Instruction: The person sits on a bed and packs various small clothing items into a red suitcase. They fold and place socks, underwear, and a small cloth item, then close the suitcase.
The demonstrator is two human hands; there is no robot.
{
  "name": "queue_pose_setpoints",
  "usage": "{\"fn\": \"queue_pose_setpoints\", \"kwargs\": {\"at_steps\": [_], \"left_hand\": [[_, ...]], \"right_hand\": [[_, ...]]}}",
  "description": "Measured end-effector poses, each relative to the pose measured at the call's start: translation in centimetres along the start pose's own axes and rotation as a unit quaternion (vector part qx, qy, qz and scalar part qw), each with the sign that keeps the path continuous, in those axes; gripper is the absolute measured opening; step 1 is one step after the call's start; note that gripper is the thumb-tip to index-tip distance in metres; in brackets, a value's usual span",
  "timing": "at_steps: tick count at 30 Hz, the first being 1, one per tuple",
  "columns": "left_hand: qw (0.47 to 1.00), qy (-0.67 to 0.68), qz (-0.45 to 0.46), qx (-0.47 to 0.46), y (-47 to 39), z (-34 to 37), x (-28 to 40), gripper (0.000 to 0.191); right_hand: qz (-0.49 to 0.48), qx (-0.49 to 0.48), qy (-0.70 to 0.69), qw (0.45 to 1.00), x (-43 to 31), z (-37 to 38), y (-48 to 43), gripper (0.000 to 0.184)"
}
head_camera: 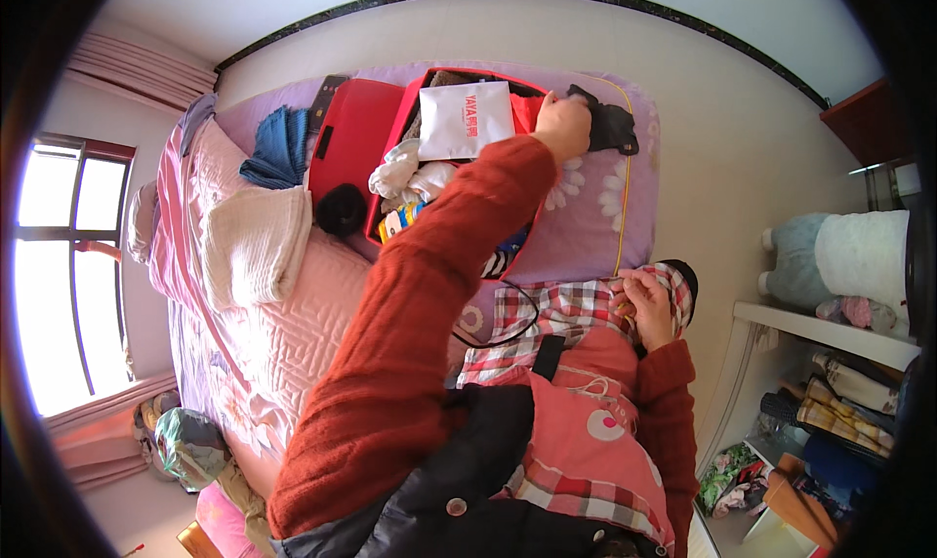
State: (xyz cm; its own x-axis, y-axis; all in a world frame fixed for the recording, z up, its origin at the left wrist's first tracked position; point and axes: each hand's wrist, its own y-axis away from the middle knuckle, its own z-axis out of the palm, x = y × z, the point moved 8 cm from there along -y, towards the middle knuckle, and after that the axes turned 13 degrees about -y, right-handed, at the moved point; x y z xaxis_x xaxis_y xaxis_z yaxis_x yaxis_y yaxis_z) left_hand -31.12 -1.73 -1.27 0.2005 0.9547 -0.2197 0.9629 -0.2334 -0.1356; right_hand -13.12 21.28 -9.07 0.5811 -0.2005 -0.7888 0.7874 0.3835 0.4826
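My left hand (564, 125) reaches across to the right rim of an open red box (401, 130). Its slightly blurred fingers are closed on a black cloth item (613, 128) lying on the bed. Inside the box are a flat white packet (466, 119) with red writing, red fabric (525, 112), crumpled white cloth (395, 169) and a blue-and-yellow package (400, 219). The red lid (351, 130) is folded out to the left. Over my checked apron, my right hand (646, 302) is loosely curled around a thin yellow cord (626, 199), which runs along the bed.
A black roll (341, 210), a folded cream cloth (256, 247), a blue ribbed cloth (278, 148) and a dark phone-like slab (326, 103) lie left of the box. A black cable (531, 316) loops near my lap. Shelves (827, 333) with clothes stand at right.
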Motion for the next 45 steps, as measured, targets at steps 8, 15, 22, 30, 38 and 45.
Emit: {"fn": "queue_pose_setpoints", "kwargs": {"at_steps": [8, 15, 22, 30, 38, 45], "left_hand": [[0.791, 0.552, -0.083, 0.25, 10.4, -15.2, -9.8, 0.03], [0.668, 0.685, -0.24, 0.164, 18.3, -12.1, -12.3, 0.034], [0.871, 0.423, -0.138, 0.209, 18.2, -10.0, -8.9, 0.035], [0.959, 0.178, -0.028, -0.217, 12.2, 1.5, -1.2, 0.069], [0.953, 0.26, -0.082, -0.13, 13.9, -1.3, -2.4, 0.051], [0.895, 0.06, -0.372, 0.238, 31.4, -4.5, -18.1, 0.055]], "right_hand": [[0.002, -0.012, -0.021, 1.0, 0.2, -0.1, 0.1, 0.023], [-0.008, -0.016, -0.019, 1.0, 0.3, -0.4, 0.3, 0.021], [-0.013, -0.009, 0.017, 1.0, -0.1, 0.0, 0.6, 0.021], [-0.025, 0.012, 0.045, 0.999, 0.0, -0.8, 0.7, 0.023], [-0.011, 0.021, 0.022, 0.999, 0.3, -1.0, 0.2, 0.025], [-0.023, 0.006, 0.022, 0.999, 0.1, -1.0, 0.2, 0.025]]}}
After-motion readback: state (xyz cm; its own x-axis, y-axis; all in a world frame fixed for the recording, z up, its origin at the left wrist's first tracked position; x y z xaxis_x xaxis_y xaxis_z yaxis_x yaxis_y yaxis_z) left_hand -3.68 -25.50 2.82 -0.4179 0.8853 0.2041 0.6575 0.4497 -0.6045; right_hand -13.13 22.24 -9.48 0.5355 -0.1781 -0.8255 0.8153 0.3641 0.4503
